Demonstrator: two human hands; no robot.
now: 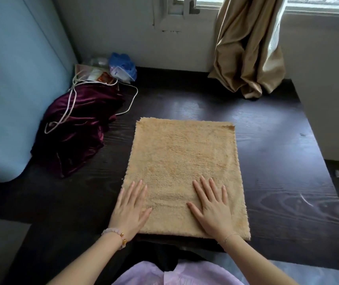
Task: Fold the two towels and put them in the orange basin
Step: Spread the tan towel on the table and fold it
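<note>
A tan fluffy towel [183,157] lies flat as a rectangle on the dark wooden table [277,161], its near edge at the table's front. My left hand [130,210] rests palm down on the towel's near left edge, fingers straight. My right hand [212,206] presses flat on the towel's near middle, fingers spread. No second towel and no orange basin are in view.
A crumpled dark red velvet cloth [76,128] with a white cord lies at the table's left. Behind it sit a blue plastic bag [123,67] and small packets. A beige curtain [248,48] hangs at the back right. A light blue panel [14,79] stands at the left.
</note>
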